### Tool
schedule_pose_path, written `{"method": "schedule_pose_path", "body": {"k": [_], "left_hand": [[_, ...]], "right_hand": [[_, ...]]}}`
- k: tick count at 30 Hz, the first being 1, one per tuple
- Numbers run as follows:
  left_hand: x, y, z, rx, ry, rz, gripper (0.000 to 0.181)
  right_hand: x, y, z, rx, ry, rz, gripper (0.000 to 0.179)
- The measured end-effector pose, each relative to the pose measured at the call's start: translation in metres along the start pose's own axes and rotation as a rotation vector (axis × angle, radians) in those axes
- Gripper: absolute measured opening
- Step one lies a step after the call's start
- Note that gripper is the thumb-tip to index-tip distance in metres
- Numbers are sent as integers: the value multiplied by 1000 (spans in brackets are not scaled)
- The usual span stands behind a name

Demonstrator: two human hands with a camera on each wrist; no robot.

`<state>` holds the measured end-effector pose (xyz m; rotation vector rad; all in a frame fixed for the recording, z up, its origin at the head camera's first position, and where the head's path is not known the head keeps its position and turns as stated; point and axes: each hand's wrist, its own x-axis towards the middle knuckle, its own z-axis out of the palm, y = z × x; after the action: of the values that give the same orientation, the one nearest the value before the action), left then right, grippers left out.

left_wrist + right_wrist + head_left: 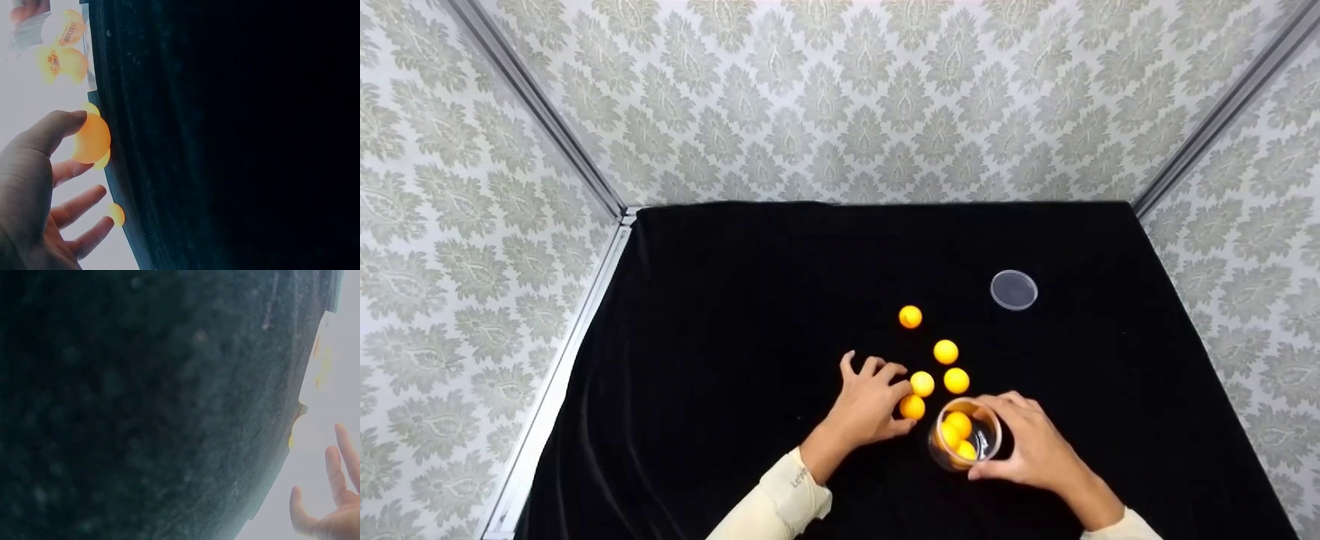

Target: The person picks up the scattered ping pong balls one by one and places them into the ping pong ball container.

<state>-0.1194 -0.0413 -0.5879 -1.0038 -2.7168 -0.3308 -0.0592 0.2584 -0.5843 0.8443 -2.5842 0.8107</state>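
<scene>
In the head view my left hand (870, 401) is beside an orange ball (913, 408) on the black cloth, with thumb and index finger on either side of it. The left wrist view shows the thumb against that orange ball (93, 140) and the index finger below it; the other fingers are spread. My right hand (1027, 442) holds a clear plastic jar (936, 452) by its side, its open mouth facing up. Several orange balls (959, 424) lie inside the jar. Glare washes out the right wrist view, where fingers (336, 475) show near the jar's pale side.
More orange balls lie beyond the hands: one ball (922, 383) touching or close to the left fingers, others (956, 380) farther off. A clear round lid (1014, 290) lies flat at the back right. Patterned walls (840, 97) enclose the black-covered table (735, 300).
</scene>
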Motion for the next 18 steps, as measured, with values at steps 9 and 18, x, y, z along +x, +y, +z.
{"method": "schedule_pose_path", "body": {"k": [9, 18], "left_hand": [[0, -2, -3, 14, 11, -14, 40], [4, -5, -15, 7, 37, -26, 42]], "right_hand": [[0, 0, 1, 5, -2, 7, 101], [0, 0, 0, 9, -1, 6, 101]]}}
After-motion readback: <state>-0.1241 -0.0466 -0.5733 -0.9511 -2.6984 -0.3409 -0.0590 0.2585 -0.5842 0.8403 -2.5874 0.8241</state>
